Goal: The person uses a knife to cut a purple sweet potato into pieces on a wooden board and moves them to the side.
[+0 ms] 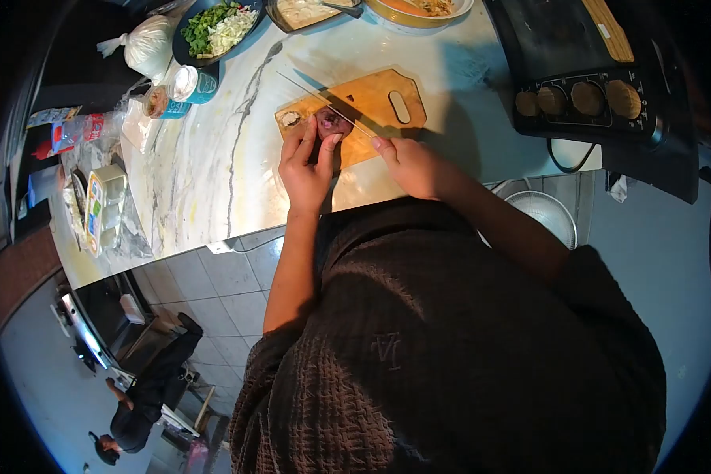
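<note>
A wooden cutting board (371,91) with a slot handle lies on the marble-patterned counter. On it sits a purple-red piece that looks like a red onion (336,122), pinched between the thumb and fingers of my left hand (306,167). My right hand (412,164) is closed round the handle of a knife (320,98). Its long thin blade points up and left, passing across the onion in this view. A small pale root end (291,119) rests at the board's left corner, beside my left fingertips.
A dark plate (183,54) of chopped greens, a pan (292,24) and a yellow dish (419,19) stand along the back. Tubs (193,85) and a tied bag (147,47) are left. A black cooker with knobs (587,99) stands right. Another person (138,411) sits far off.
</note>
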The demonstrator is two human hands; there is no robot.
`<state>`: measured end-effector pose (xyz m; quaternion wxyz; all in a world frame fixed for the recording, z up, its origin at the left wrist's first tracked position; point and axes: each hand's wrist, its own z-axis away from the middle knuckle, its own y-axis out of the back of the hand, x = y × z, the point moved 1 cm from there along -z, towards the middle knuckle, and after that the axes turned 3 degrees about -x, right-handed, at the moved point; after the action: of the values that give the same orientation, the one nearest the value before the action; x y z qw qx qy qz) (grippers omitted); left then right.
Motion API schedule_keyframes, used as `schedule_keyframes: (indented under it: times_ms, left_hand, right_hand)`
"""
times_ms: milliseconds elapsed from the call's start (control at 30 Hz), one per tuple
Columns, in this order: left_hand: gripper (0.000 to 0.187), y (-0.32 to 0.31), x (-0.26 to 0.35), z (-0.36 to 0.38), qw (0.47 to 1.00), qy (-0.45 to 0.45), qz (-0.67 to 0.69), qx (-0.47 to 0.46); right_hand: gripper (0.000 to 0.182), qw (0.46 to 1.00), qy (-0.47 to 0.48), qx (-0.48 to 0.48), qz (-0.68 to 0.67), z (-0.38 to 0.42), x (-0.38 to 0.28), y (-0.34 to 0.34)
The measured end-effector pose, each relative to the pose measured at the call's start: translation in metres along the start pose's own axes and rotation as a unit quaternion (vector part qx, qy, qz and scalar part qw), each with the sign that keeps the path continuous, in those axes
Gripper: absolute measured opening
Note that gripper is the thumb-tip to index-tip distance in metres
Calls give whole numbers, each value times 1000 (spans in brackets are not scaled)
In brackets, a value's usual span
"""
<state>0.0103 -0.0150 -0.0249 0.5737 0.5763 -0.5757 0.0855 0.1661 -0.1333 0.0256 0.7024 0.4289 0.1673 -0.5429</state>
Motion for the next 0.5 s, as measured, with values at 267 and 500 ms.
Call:
schedule_keyframes:
  times_ms: [267,500]
  left_hand:
    - [40,0,0,-4,1000,1,-7,1]
    - [39,-3,1,-2,1000,-4,-4,17]
  right_hand:
    - [70,990,-92,-101,24,-7,-23,26]
    - [74,994,-67,-88,-4,-5,-25,26]
